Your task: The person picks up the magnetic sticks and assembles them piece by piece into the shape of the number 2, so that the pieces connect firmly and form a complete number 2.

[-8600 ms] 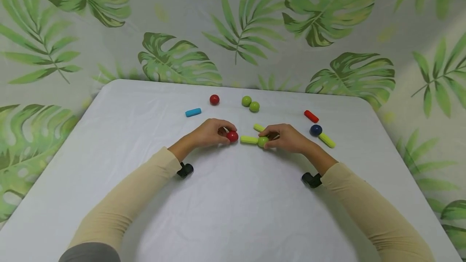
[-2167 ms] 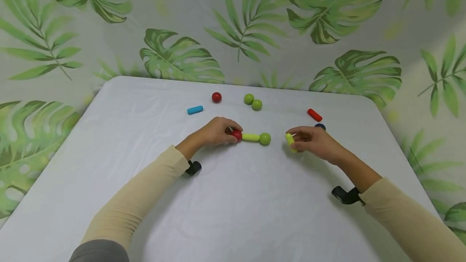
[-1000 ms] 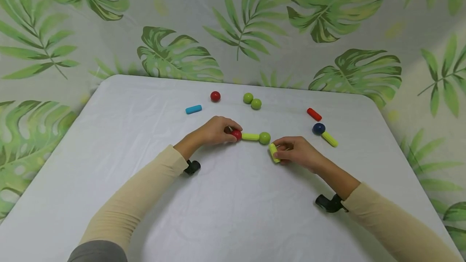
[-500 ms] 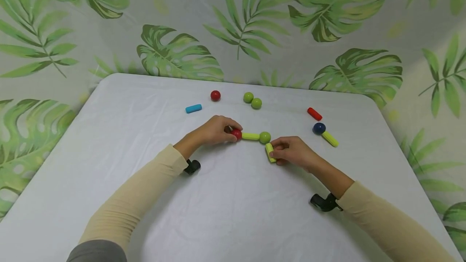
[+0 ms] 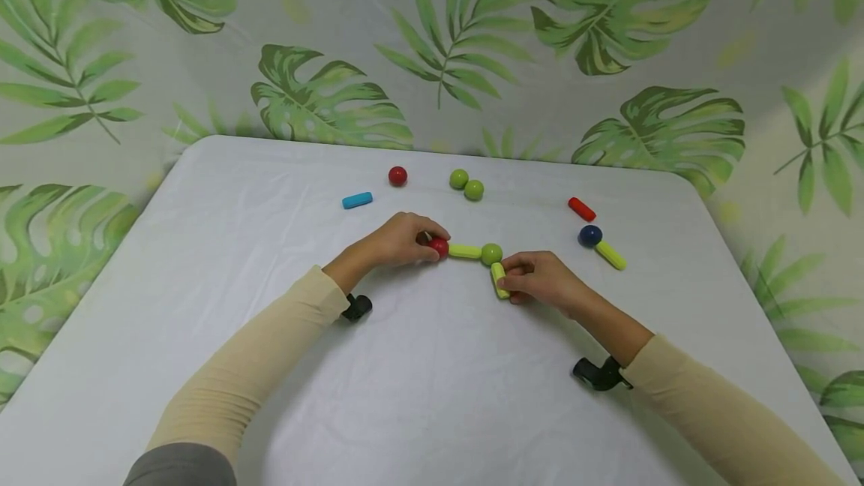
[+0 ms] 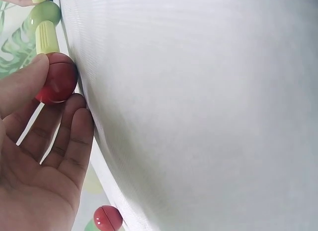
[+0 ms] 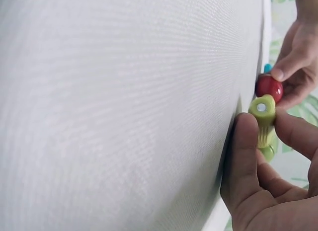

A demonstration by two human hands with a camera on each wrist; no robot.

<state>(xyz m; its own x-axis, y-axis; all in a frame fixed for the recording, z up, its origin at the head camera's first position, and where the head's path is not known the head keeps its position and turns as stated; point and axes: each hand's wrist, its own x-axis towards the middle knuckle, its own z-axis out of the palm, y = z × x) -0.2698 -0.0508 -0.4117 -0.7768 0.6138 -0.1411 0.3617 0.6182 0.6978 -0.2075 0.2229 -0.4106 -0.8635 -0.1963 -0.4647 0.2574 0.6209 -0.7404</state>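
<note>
Your left hand (image 5: 403, 238) pinched a red ball (image 5: 440, 247), which met one end of a yellow-green rod (image 5: 465, 251); a light-green ball (image 5: 491, 253) capped the rod's other end. Your right hand (image 5: 545, 277) gripped a second yellow-green rod (image 5: 498, 280), its far end touching that light-green ball. Beyond, on the white table (image 5: 405, 373), lay a blue rod (image 5: 357, 200), another red ball (image 5: 397, 176) and two green balls (image 5: 474, 190); rightward, a red rod (image 5: 582, 209) and a navy ball (image 5: 590, 235) touching a third yellow-green rod (image 5: 610, 255).
</note>
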